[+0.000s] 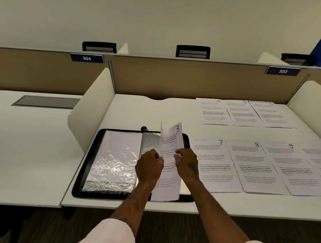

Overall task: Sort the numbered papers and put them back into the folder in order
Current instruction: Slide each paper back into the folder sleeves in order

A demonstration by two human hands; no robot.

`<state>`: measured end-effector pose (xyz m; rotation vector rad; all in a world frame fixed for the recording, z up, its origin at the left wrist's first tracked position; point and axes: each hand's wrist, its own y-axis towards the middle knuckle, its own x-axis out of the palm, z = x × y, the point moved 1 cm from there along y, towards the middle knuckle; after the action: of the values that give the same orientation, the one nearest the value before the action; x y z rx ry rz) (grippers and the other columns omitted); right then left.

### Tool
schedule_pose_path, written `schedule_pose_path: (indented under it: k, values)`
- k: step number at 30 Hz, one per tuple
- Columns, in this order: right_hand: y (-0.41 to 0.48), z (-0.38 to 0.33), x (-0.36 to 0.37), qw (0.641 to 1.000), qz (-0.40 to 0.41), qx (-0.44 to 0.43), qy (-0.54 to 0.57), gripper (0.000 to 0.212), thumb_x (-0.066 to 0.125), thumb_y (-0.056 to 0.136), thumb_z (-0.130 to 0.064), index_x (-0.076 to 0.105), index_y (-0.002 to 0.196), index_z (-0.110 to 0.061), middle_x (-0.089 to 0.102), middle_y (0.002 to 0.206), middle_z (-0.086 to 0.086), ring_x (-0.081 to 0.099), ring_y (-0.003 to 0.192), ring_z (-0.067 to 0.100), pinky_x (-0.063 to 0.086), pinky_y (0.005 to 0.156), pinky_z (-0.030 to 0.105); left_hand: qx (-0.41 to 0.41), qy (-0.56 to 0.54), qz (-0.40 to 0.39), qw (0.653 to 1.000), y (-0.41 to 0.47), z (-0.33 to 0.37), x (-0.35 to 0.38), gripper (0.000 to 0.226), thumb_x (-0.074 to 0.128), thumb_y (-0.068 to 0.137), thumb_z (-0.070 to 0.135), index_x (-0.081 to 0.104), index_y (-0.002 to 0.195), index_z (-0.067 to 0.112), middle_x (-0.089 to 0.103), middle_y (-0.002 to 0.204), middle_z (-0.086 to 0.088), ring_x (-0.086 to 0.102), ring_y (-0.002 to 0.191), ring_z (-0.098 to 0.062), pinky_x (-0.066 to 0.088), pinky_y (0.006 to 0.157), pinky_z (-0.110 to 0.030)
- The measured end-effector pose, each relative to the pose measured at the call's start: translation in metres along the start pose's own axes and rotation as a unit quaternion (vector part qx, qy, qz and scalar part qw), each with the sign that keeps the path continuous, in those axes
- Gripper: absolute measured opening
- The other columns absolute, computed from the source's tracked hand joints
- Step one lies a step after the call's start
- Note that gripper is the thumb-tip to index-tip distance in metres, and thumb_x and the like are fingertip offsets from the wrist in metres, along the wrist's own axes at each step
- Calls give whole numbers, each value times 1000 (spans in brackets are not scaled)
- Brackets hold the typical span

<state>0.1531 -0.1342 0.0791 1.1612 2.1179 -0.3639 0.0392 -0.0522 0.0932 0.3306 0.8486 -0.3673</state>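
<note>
I have sheet 3 [170,140] pinched at its left edge by my left hand [148,167] and at its right edge by my right hand [188,163]. It stands bowed over the right half of the open folder [104,195], at the desk's [137,110] near edge. Sheets 4–6 [243,113] lie along the far edge and sheets 7–10 [256,166] just right of the folder.

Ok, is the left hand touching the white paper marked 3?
Touching. Head view shows the left hand pinching the white paper marked 3 at its left edge.
</note>
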Motion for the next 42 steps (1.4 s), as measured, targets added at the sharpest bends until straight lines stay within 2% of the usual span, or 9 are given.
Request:
schedule_pose_path:
  k: [6, 13, 16, 19, 22, 25, 33, 39, 42]
  values:
    - [-15, -19, 4, 998, -53, 20, 24, 56, 44, 92, -63, 72, 67, -21, 63, 61, -7, 59, 57, 5, 35, 52, 15, 77, 43, 10, 996, -19, 20, 8, 22, 55, 97, 35, 69, 94, 17, 69, 88, 3, 68, 77, -18, 40, 59, -23]
    - [-14, -9, -9, 996, -71, 50, -17, 33, 58, 93, -36, 61, 66, -17, 61, 70, -2, 60, 68, 15, 36, 52, 19, 112, -81, -53, 989, -26, -8, 23, 25, 67, 83, 44, 71, 94, 22, 69, 87, 9, 64, 75, -7, 54, 68, -28]
    - [-18, -11, -11, 996, -71, 30, -49, 30, 55, 95, -38, 62, 76, -16, 63, 80, -1, 58, 71, 14, 37, 56, 19, -11, -208, -48, 977, -25, -22, 23, 35, 73, 83, 42, 68, 109, 19, 66, 102, 3, 64, 90, -13, 52, 74, -27]
    - [-22, -16, -12, 994, -102, -4, -34, 28, 56, 95, -39, 58, 77, -18, 60, 77, -3, 58, 71, 13, 44, 61, 21, -177, -312, -146, 922, -23, -29, 21, 58, 60, 87, 60, 56, 128, 19, 61, 122, -1, 61, 104, -20, 49, 81, -31]
    - [-30, -21, -14, 989, -123, -48, -60, 30, 57, 92, -42, 52, 71, -22, 57, 73, -3, 57, 71, 16, 47, 64, 30, -260, -453, -218, 825, -31, -29, 14, 40, 47, 97, 54, 59, 103, 17, 64, 95, 1, 61, 83, -14, 50, 68, -29]
    - [-39, -24, -13, 986, -134, -64, -72, 28, 57, 93, -41, 53, 74, -20, 57, 74, -3, 54, 70, 14, 38, 60, 25, -287, -502, -261, 773, -38, -40, 21, 63, 55, 81, 67, 64, 110, 12, 70, 102, -14, 68, 94, -29, 57, 81, -45]
    - [-72, -35, 17, 987, -118, -38, -103, 34, 56, 94, -40, 63, 106, -9, 62, 105, 4, 61, 94, 20, 43, 73, 25, -300, -516, -266, 757, -46, -65, 22, 64, 61, 73, 67, 69, 108, 14, 73, 100, -14, 70, 97, -33, 55, 92, -52]
    - [-85, -36, 33, 991, -75, 4, -114, 32, 48, 98, -37, 63, 102, -9, 65, 104, 7, 58, 84, 16, 38, 70, 22, -306, -518, -316, 734, -40, -78, 18, 73, 69, 71, 72, 64, 107, 9, 69, 105, -15, 68, 91, -26, 56, 74, -38]
    - [-82, -31, 28, 989, -69, 14, -127, 32, 47, 100, -34, 62, 110, -8, 65, 108, 7, 62, 96, 20, 43, 78, 23, -234, -349, -309, 853, -35, -90, 17, 56, 41, 98, 57, 53, 129, 12, 61, 121, -9, 58, 107, -26, 48, 92, -38]
